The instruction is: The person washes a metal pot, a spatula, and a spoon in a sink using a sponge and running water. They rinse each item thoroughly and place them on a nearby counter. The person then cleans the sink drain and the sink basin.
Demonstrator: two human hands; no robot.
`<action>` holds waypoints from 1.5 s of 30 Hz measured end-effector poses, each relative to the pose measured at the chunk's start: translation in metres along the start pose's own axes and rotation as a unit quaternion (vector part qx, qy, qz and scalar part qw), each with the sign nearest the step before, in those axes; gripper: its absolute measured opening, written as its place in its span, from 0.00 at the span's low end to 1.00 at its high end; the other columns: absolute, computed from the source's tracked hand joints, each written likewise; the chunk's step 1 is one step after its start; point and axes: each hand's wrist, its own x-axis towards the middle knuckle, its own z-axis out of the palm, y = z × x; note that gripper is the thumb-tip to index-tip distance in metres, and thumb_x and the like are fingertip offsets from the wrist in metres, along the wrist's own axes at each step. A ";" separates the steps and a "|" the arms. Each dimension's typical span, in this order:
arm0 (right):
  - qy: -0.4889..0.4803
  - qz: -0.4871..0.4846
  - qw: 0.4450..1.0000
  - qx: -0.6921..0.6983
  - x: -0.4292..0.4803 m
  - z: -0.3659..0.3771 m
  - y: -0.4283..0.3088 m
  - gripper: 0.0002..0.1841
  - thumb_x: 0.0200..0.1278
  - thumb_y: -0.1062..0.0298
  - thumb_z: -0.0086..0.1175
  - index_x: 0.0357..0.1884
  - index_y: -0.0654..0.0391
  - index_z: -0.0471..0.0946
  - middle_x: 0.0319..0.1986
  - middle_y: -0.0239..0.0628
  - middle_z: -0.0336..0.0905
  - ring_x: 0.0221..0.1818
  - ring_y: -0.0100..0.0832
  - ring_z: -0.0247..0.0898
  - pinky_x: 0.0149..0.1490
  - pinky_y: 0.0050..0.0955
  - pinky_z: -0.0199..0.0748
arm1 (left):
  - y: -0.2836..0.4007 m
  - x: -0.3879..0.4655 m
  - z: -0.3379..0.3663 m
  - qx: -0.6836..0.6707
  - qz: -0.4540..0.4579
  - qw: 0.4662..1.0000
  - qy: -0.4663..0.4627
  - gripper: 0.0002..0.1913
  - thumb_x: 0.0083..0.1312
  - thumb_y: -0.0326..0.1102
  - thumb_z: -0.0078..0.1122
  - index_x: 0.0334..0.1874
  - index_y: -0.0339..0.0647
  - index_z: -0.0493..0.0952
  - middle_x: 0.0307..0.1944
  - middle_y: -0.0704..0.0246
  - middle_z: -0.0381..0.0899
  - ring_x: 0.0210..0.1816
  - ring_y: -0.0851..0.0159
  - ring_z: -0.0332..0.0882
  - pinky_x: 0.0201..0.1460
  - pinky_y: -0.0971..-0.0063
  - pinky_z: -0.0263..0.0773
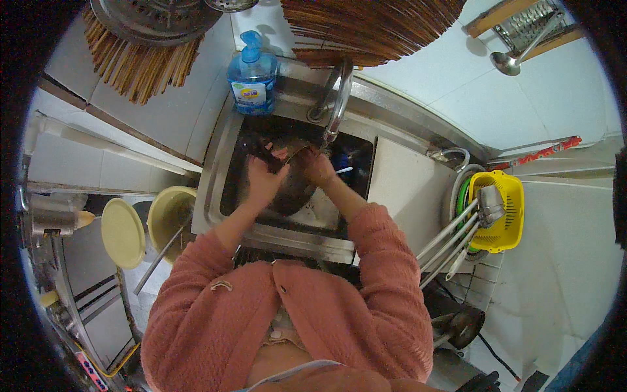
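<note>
Both my hands are inside a stainless steel sink (213, 191), over a dark round pan (294, 196) that lies tilted in the basin. My left hand (264, 179) is at the pan's left side, thumb spread from the fingers, against a dark object (259, 151) too dim to identify. Just under the spout of the metal faucet (340, 105), my right hand (317, 166) grips the pan near its rim; its fingertips are partly hidden. A white handle (344, 170) and something blue (342, 159) show in the basin right of that hand.
A blue pump bottle (252, 83) stands at the sink's back left corner. Right of the basin is a pale board (406, 181), then a yellow basket (512, 215) with long-handled ladles (453, 235). A cream bucket (171, 210) stands at left. Stick bundles (372, 27) hang behind.
</note>
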 end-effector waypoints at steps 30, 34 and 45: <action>-0.024 -0.055 0.996 -0.059 0.023 0.026 0.012 0.14 0.50 0.64 0.45 0.41 0.53 0.71 0.44 0.40 0.67 0.48 0.39 0.62 0.51 0.31 0.62 | 0.032 0.009 0.006 0.329 -0.049 0.942 0.054 0.10 0.53 0.39 0.56 0.30 0.39 0.76 0.23 0.63 0.76 0.22 0.59 0.71 0.28 0.71 0.66; 0.061 0.145 0.924 0.349 0.004 0.009 -0.003 0.17 0.50 0.67 0.46 0.45 0.60 0.68 0.44 0.41 0.67 0.47 0.42 0.62 0.50 0.32 0.62 | 0.029 0.018 0.009 0.210 0.006 0.974 0.083 0.12 0.54 0.41 0.56 0.31 0.39 0.76 0.24 0.62 0.76 0.23 0.57 0.72 0.25 0.70 0.65; 0.118 0.248 -0.026 0.961 0.012 -0.077 -0.051 0.16 0.57 0.64 0.41 0.46 0.60 0.64 0.43 0.41 0.68 0.46 0.39 0.63 0.51 0.31 0.61 | -0.007 -0.007 0.019 0.248 0.027 0.964 0.096 0.09 0.53 0.36 0.56 0.31 0.38 0.75 0.36 0.67 0.77 0.48 0.62 0.68 0.51 0.67 0.57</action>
